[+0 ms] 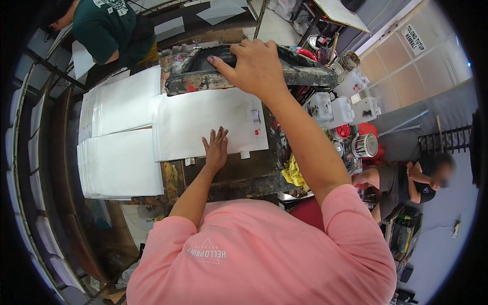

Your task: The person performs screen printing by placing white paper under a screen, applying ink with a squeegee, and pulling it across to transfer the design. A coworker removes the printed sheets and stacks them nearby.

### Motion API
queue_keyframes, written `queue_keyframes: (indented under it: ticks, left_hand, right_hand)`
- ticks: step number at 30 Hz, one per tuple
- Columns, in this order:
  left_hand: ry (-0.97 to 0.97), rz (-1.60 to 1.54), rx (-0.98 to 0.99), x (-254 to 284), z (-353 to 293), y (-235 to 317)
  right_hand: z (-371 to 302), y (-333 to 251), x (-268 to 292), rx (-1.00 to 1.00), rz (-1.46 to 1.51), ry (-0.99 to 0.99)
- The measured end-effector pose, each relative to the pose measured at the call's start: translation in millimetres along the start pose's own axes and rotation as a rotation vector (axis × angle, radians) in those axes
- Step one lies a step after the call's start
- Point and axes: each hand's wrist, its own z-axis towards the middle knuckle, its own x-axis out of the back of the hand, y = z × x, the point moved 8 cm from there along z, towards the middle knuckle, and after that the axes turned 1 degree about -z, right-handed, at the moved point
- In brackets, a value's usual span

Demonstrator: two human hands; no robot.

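Observation:
My left hand (217, 152) lies with fingers spread on the near edge of a white sheet (198, 114). That sheet is on the work table and has a small printed area at its right end. My right hand (258, 66) reaches forward and grips the near edge of an ink-stained screen printing frame (203, 81). The thumb rests over the frame's dark inner side. The frame sits tilted up just beyond the sheet. Whether the sheet is single or tops a thin pile, I cannot tell.
Stacks of white sheets (122, 160) lie left of the table's work area. A yellow rag (294, 172), white jugs (320, 107) and a paint can (365, 146) stand to the right. One person (104, 30) is at far left; another (406, 178) sits at right.

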Motion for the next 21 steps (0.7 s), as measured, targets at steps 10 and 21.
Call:
queue_keyframes:
  ticks: [10,21]
  left_hand:
    - [0.008,0.205,-0.062,-9.5,-9.4,1.6]
    - [0.147,0.468,-0.129,-19.1,-12.5,7.1]
  right_hand:
    - [0.6,-2.4,0.5,0.002,0.004,-0.012]
    - [-1.7,-1.8,1.9,0.014,0.026,0.034]
